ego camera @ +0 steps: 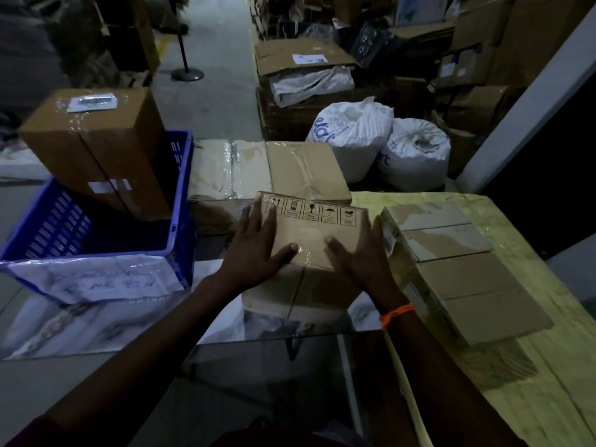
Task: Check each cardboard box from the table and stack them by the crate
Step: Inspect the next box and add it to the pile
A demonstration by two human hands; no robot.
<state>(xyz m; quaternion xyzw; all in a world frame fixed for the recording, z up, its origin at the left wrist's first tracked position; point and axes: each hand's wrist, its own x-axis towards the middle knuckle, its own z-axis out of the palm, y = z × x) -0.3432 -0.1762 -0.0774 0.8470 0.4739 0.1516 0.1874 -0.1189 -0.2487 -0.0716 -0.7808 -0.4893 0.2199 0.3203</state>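
A small cardboard box (309, 233) with printed handling symbols sits in the middle, tilted, between my hands. My left hand (254, 250) grips its left side, thumb on the top face. My right hand (358, 253) grips its right side, thumb on top, an orange thread on that wrist. The box rests on another carton (300, 295) beside the blue crate (96, 233) at the left. On the table (516, 398) to the right stands a row of similar boxes (451, 259). A larger taped carton (274, 169) lies behind.
A tall brown box (103, 150) leans inside the crate. Two white sacks (380, 140) stand behind the table, with piled cartons (303, 62) beyond. A post with a round base (187, 72) stands in the aisle. A white pillar (529, 108) rises at right.
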